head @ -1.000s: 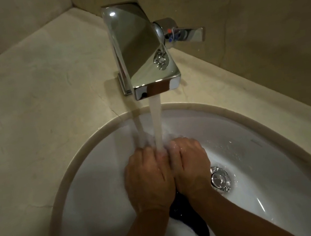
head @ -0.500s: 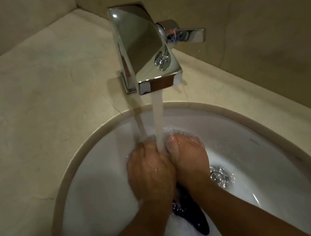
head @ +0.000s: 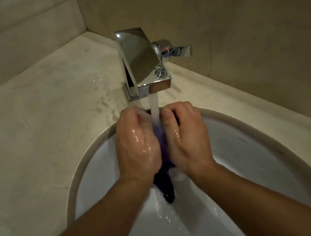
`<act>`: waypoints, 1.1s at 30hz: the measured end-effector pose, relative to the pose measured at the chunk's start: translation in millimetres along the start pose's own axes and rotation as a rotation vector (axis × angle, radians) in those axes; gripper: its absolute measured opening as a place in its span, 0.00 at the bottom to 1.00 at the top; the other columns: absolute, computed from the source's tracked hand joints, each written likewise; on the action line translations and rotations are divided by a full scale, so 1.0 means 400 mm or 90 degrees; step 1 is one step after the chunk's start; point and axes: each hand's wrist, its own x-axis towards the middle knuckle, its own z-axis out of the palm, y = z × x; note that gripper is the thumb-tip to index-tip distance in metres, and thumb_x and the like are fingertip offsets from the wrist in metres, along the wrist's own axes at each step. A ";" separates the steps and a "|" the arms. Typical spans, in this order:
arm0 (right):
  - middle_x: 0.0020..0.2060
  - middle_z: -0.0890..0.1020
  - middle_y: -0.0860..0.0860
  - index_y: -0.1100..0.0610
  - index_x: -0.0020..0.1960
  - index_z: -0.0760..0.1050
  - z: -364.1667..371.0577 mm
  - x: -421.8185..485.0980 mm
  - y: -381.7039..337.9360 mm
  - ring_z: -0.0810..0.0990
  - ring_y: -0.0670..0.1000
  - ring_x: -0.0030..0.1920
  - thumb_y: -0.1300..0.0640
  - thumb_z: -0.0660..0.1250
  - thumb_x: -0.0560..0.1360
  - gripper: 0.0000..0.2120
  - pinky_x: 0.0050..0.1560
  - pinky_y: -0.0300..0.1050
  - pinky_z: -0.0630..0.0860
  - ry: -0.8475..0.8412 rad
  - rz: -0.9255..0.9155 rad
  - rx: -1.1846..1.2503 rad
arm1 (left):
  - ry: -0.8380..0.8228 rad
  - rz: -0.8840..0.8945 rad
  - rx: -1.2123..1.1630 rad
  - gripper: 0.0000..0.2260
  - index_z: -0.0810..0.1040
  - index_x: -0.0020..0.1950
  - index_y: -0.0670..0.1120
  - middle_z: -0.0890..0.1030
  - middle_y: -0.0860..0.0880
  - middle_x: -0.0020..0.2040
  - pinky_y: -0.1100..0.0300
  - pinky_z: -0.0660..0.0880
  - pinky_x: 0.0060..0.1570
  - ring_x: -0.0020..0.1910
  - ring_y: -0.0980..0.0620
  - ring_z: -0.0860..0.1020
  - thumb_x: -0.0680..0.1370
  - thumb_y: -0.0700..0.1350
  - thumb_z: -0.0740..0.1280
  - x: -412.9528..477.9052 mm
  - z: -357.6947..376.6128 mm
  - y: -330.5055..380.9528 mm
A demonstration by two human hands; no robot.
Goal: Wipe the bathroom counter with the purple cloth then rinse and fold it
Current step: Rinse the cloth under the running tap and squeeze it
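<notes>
- Under the running tap (head: 142, 64), left hand (head: 137, 148) and right hand (head: 187, 137) both clamp the bunched purple cloth (head: 166, 188).
- Knead it, turning hidden folds, likely unrinsed, into the water.

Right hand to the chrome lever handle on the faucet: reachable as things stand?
Probably yes, once it lets go. The chrome lever handle sticks out on the right side of the square chrome faucet, and nothing shows between it and the right hand. That hand grips the wet purple cloth now.
</notes>
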 end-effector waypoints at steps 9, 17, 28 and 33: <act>0.41 0.73 0.43 0.53 0.39 0.74 0.014 -0.138 0.092 0.74 0.49 0.45 0.38 0.56 0.77 0.20 0.46 0.47 0.70 -0.014 0.181 -0.026 | -0.167 -0.012 0.272 0.12 0.70 0.37 0.50 0.72 0.50 0.44 0.49 0.75 0.50 0.46 0.51 0.72 0.77 0.54 0.61 -0.087 -0.010 -0.148; 0.55 0.84 0.46 0.46 0.62 0.79 0.090 -0.158 0.095 0.79 0.51 0.55 0.41 0.50 0.77 0.24 0.60 0.51 0.72 -0.029 0.190 -0.110 | -0.147 0.076 0.178 0.17 0.78 0.54 0.50 0.78 0.55 0.48 0.58 0.72 0.50 0.46 0.57 0.74 0.82 0.53 0.51 -0.131 0.035 -0.169; 0.39 0.79 0.49 0.50 0.41 0.77 0.108 -0.119 0.149 0.76 0.54 0.45 0.42 0.48 0.76 0.22 0.50 0.51 0.70 -0.079 0.192 -0.241 | -0.051 0.180 0.413 0.03 0.74 0.42 0.42 0.77 0.43 0.33 0.50 0.76 0.35 0.32 0.41 0.77 0.74 0.40 0.64 -0.130 0.073 -0.159; 0.40 0.81 0.50 0.52 0.43 0.79 0.109 -0.085 0.150 0.78 0.55 0.46 0.41 0.44 0.74 0.27 0.55 0.53 0.73 -0.116 0.210 -0.232 | -0.048 0.067 0.422 0.05 0.77 0.36 0.43 0.77 0.45 0.30 0.53 0.75 0.32 0.29 0.42 0.77 0.70 0.42 0.70 -0.109 0.086 -0.142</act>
